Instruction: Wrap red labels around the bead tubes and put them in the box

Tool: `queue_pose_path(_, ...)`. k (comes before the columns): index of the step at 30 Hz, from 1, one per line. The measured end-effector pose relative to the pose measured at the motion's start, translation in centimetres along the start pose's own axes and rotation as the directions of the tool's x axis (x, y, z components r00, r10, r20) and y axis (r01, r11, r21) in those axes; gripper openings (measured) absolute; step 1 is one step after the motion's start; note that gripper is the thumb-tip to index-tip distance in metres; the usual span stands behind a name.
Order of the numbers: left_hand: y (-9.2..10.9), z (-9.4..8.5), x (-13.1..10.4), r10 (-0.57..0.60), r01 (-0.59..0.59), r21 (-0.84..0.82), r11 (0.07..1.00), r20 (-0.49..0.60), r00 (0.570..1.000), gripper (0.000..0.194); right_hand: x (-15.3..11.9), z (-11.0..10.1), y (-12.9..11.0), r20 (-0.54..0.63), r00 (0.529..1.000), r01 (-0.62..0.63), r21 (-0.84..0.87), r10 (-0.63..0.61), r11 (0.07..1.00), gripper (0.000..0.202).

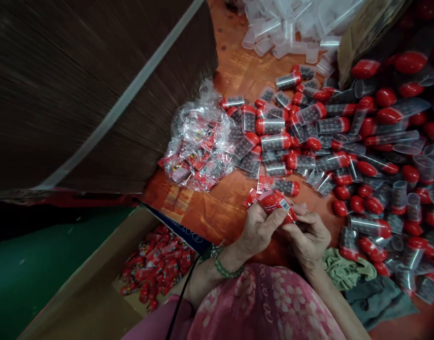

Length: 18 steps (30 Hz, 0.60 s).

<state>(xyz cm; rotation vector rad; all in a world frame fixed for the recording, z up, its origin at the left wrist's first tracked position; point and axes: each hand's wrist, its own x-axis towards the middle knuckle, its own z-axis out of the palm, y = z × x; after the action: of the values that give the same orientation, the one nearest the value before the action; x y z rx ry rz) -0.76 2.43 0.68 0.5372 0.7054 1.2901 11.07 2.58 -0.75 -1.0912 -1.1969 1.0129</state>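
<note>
Near the front edge of the orange table [188, 208], my left hand [257, 229] is closed on a red printed packet [275, 204] with a small barcode label. My right hand [308, 236] has its fingers pressed together at the packet's right edge. More red packaging [251, 198] lies just behind my left hand. A clear tube with a red cap [289, 187] rests on the table right behind the packet. A crumpled clear plastic bag [202, 141] holding red packets sits to the left, beyond my hands.
Many red-capped tubes [309, 163] cover the table's middle and right. Clear empty sleeves [291, 28] lie at the back. An open carton [96, 250] of red packed items [160, 264] stands below left. Cloths [379, 297] lie at right; a strapped brown stack [78, 85] rises at left.
</note>
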Motion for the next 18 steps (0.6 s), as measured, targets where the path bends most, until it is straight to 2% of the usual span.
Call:
queue_pose_path(6,0.2,0.3,0.1,-0.006,0.006,0.013,1.0,0.001,1.0,0.028,-0.2,-0.6,0.8,-0.004,0.995,0.096,-0.072,-0.096,0.993,0.022)
queue_pose_path(13,0.7,0.6,0.1,-0.065,0.066,0.043,0.997,-0.024,0.998,0.038,-0.7,-1.6,1.9,-0.025,0.992,0.122,-0.126,-0.126,0.985,0.028)
queue_pose_path(18,0.6,0.6,-0.3,-0.052,0.056,0.077,0.995,-0.051,0.997,0.042,-0.9,-1.8,2.3,-0.039,0.987,0.148,-0.134,-0.154,0.98,0.028)
